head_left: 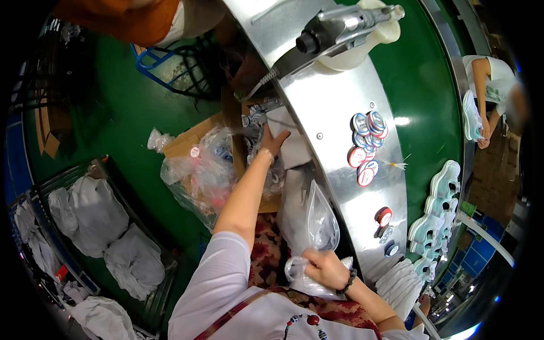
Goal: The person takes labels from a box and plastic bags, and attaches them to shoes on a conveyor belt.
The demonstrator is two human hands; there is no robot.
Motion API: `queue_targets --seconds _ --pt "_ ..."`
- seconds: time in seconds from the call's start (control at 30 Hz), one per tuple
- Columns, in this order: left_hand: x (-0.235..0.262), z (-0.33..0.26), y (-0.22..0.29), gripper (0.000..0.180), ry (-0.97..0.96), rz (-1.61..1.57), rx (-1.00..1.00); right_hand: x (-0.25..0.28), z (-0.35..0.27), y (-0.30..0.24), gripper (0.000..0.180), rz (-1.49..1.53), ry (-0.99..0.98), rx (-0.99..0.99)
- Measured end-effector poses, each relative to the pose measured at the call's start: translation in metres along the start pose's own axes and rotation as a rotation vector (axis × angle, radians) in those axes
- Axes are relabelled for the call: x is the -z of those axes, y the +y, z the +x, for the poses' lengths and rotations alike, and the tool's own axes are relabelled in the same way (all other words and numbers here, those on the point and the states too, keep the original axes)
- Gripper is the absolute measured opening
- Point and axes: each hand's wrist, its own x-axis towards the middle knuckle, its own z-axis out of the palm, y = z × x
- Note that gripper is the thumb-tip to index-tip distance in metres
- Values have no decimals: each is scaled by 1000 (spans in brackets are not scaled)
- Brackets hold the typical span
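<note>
My left hand (273, 141) reaches forward and rests on a white sheet (290, 148) lying beside the steel bench edge, above a cardboard box (190, 144) stuffed with clear plastic bags. Its fingers look spread on the sheet. My right hand (326, 267) is low, close to my body, closed around the gathered neck of a clear plastic bag (320, 218) that stands up from it. What is inside the bag I cannot make out.
A curved steel bench (340, 113) carries a pile of round badges (365, 144), more badges (385, 218) and a tagging gun on a white holder (345, 28). Shoe soles (436, 218) ride a green conveyor. White bundles (102, 218) fill a rack at left. Other people stand at the top left and right.
</note>
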Motion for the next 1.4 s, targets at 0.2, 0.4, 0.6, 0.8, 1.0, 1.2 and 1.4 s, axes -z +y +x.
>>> queue_targets --seconds 0.2,0.4,0.6,0.8,1.0,1.2,1.4 --pt "-2 25 -31 78 172 538 -129 4 30 -16 12 5 46 -3" --pt "5 18 -7 81 -11 573 -39 9 28 -42 14 35 -78 153" --pt "1 26 -27 79 -45 900 -195 -28 77 -9 12 -25 -101 148" --pt "42 6 16 39 -42 81 291 -8 116 28 5 133 245 -114" --pt "91 -71 95 44 189 149 29 13 88 8 51 52 288 -194" --pt "64 -180 102 43 85 391 -42 28 19 -30 51 167 416 -29" --pt "-34 -273 168 30 -60 385 -393 74 -48 14 15 843 1072 -8"
